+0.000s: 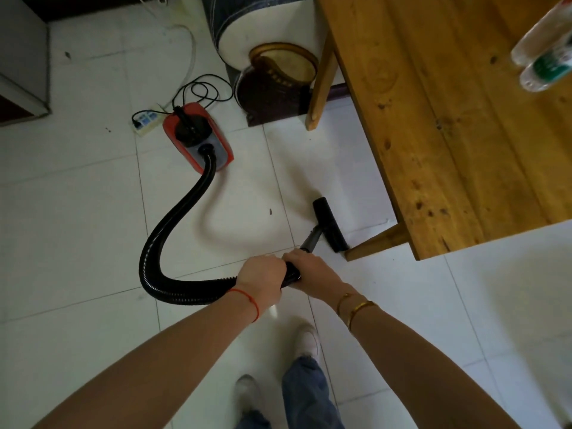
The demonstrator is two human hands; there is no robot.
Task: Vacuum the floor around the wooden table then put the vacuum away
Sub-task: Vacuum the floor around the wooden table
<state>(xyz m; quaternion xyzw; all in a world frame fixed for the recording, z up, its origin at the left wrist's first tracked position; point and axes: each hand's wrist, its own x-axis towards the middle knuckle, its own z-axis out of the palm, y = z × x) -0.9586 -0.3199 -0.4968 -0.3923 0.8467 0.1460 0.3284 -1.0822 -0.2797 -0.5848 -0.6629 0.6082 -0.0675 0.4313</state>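
Note:
A red and grey vacuum body [198, 137] sits on the white tiled floor [77, 227]. Its black ribbed hose [173, 239] curves down and round to the wand handle. My left hand [263, 277] grips the handle where the hose joins. My right hand [312, 270] grips the wand just ahead of it. The black floor nozzle [329, 224] lies on the tiles next to the near leg [376, 243] of the wooden table [448, 119], which fills the upper right.
A white power strip [147, 120] with the black cord [201, 91] lies behind the vacuum. A padded chair [272, 57] stands by the table's far leg [322, 78]. Plastic bottles [544, 51] stand on the table. A grey cabinet [21, 57] is at the upper left. My feet [306, 339] are below.

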